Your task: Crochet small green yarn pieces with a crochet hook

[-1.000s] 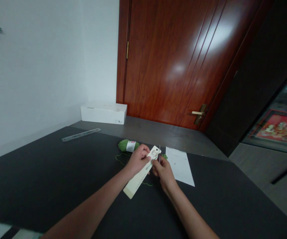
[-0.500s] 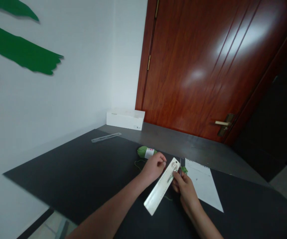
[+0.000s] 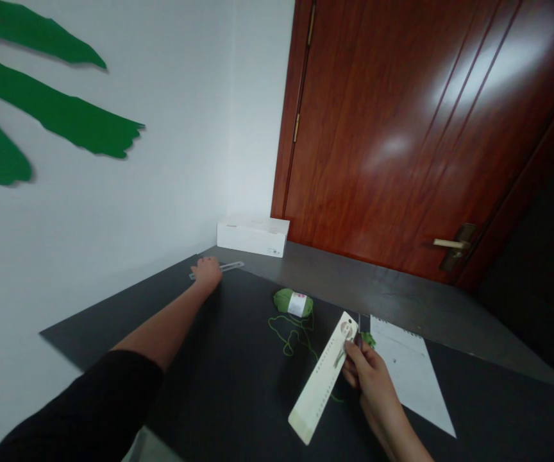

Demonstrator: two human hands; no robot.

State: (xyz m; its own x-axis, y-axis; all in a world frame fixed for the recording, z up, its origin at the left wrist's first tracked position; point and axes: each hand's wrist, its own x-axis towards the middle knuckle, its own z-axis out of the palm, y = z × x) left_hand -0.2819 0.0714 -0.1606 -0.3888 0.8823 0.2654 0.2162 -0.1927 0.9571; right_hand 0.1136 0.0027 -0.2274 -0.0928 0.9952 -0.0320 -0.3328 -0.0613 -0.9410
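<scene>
Left hand (image 3: 206, 273): curled over the clear plastic strip (image 3: 232, 265); whether its fingers are closed on it, cannot tell.
Clear plastic strip: under the left hand, the nearer one, long axis crosswise, an end showing either side.
Right hand (image 3: 366, 369): clamped on the cream card (image 3: 320, 382), which slants towards the wearer.
Green yarn ball (image 3: 284, 299): between the hands.
White box (image 3: 252, 237): beyond the left hand.
Spiral-pad sheet (image 3: 414, 375): just right of the right hand.
</scene>
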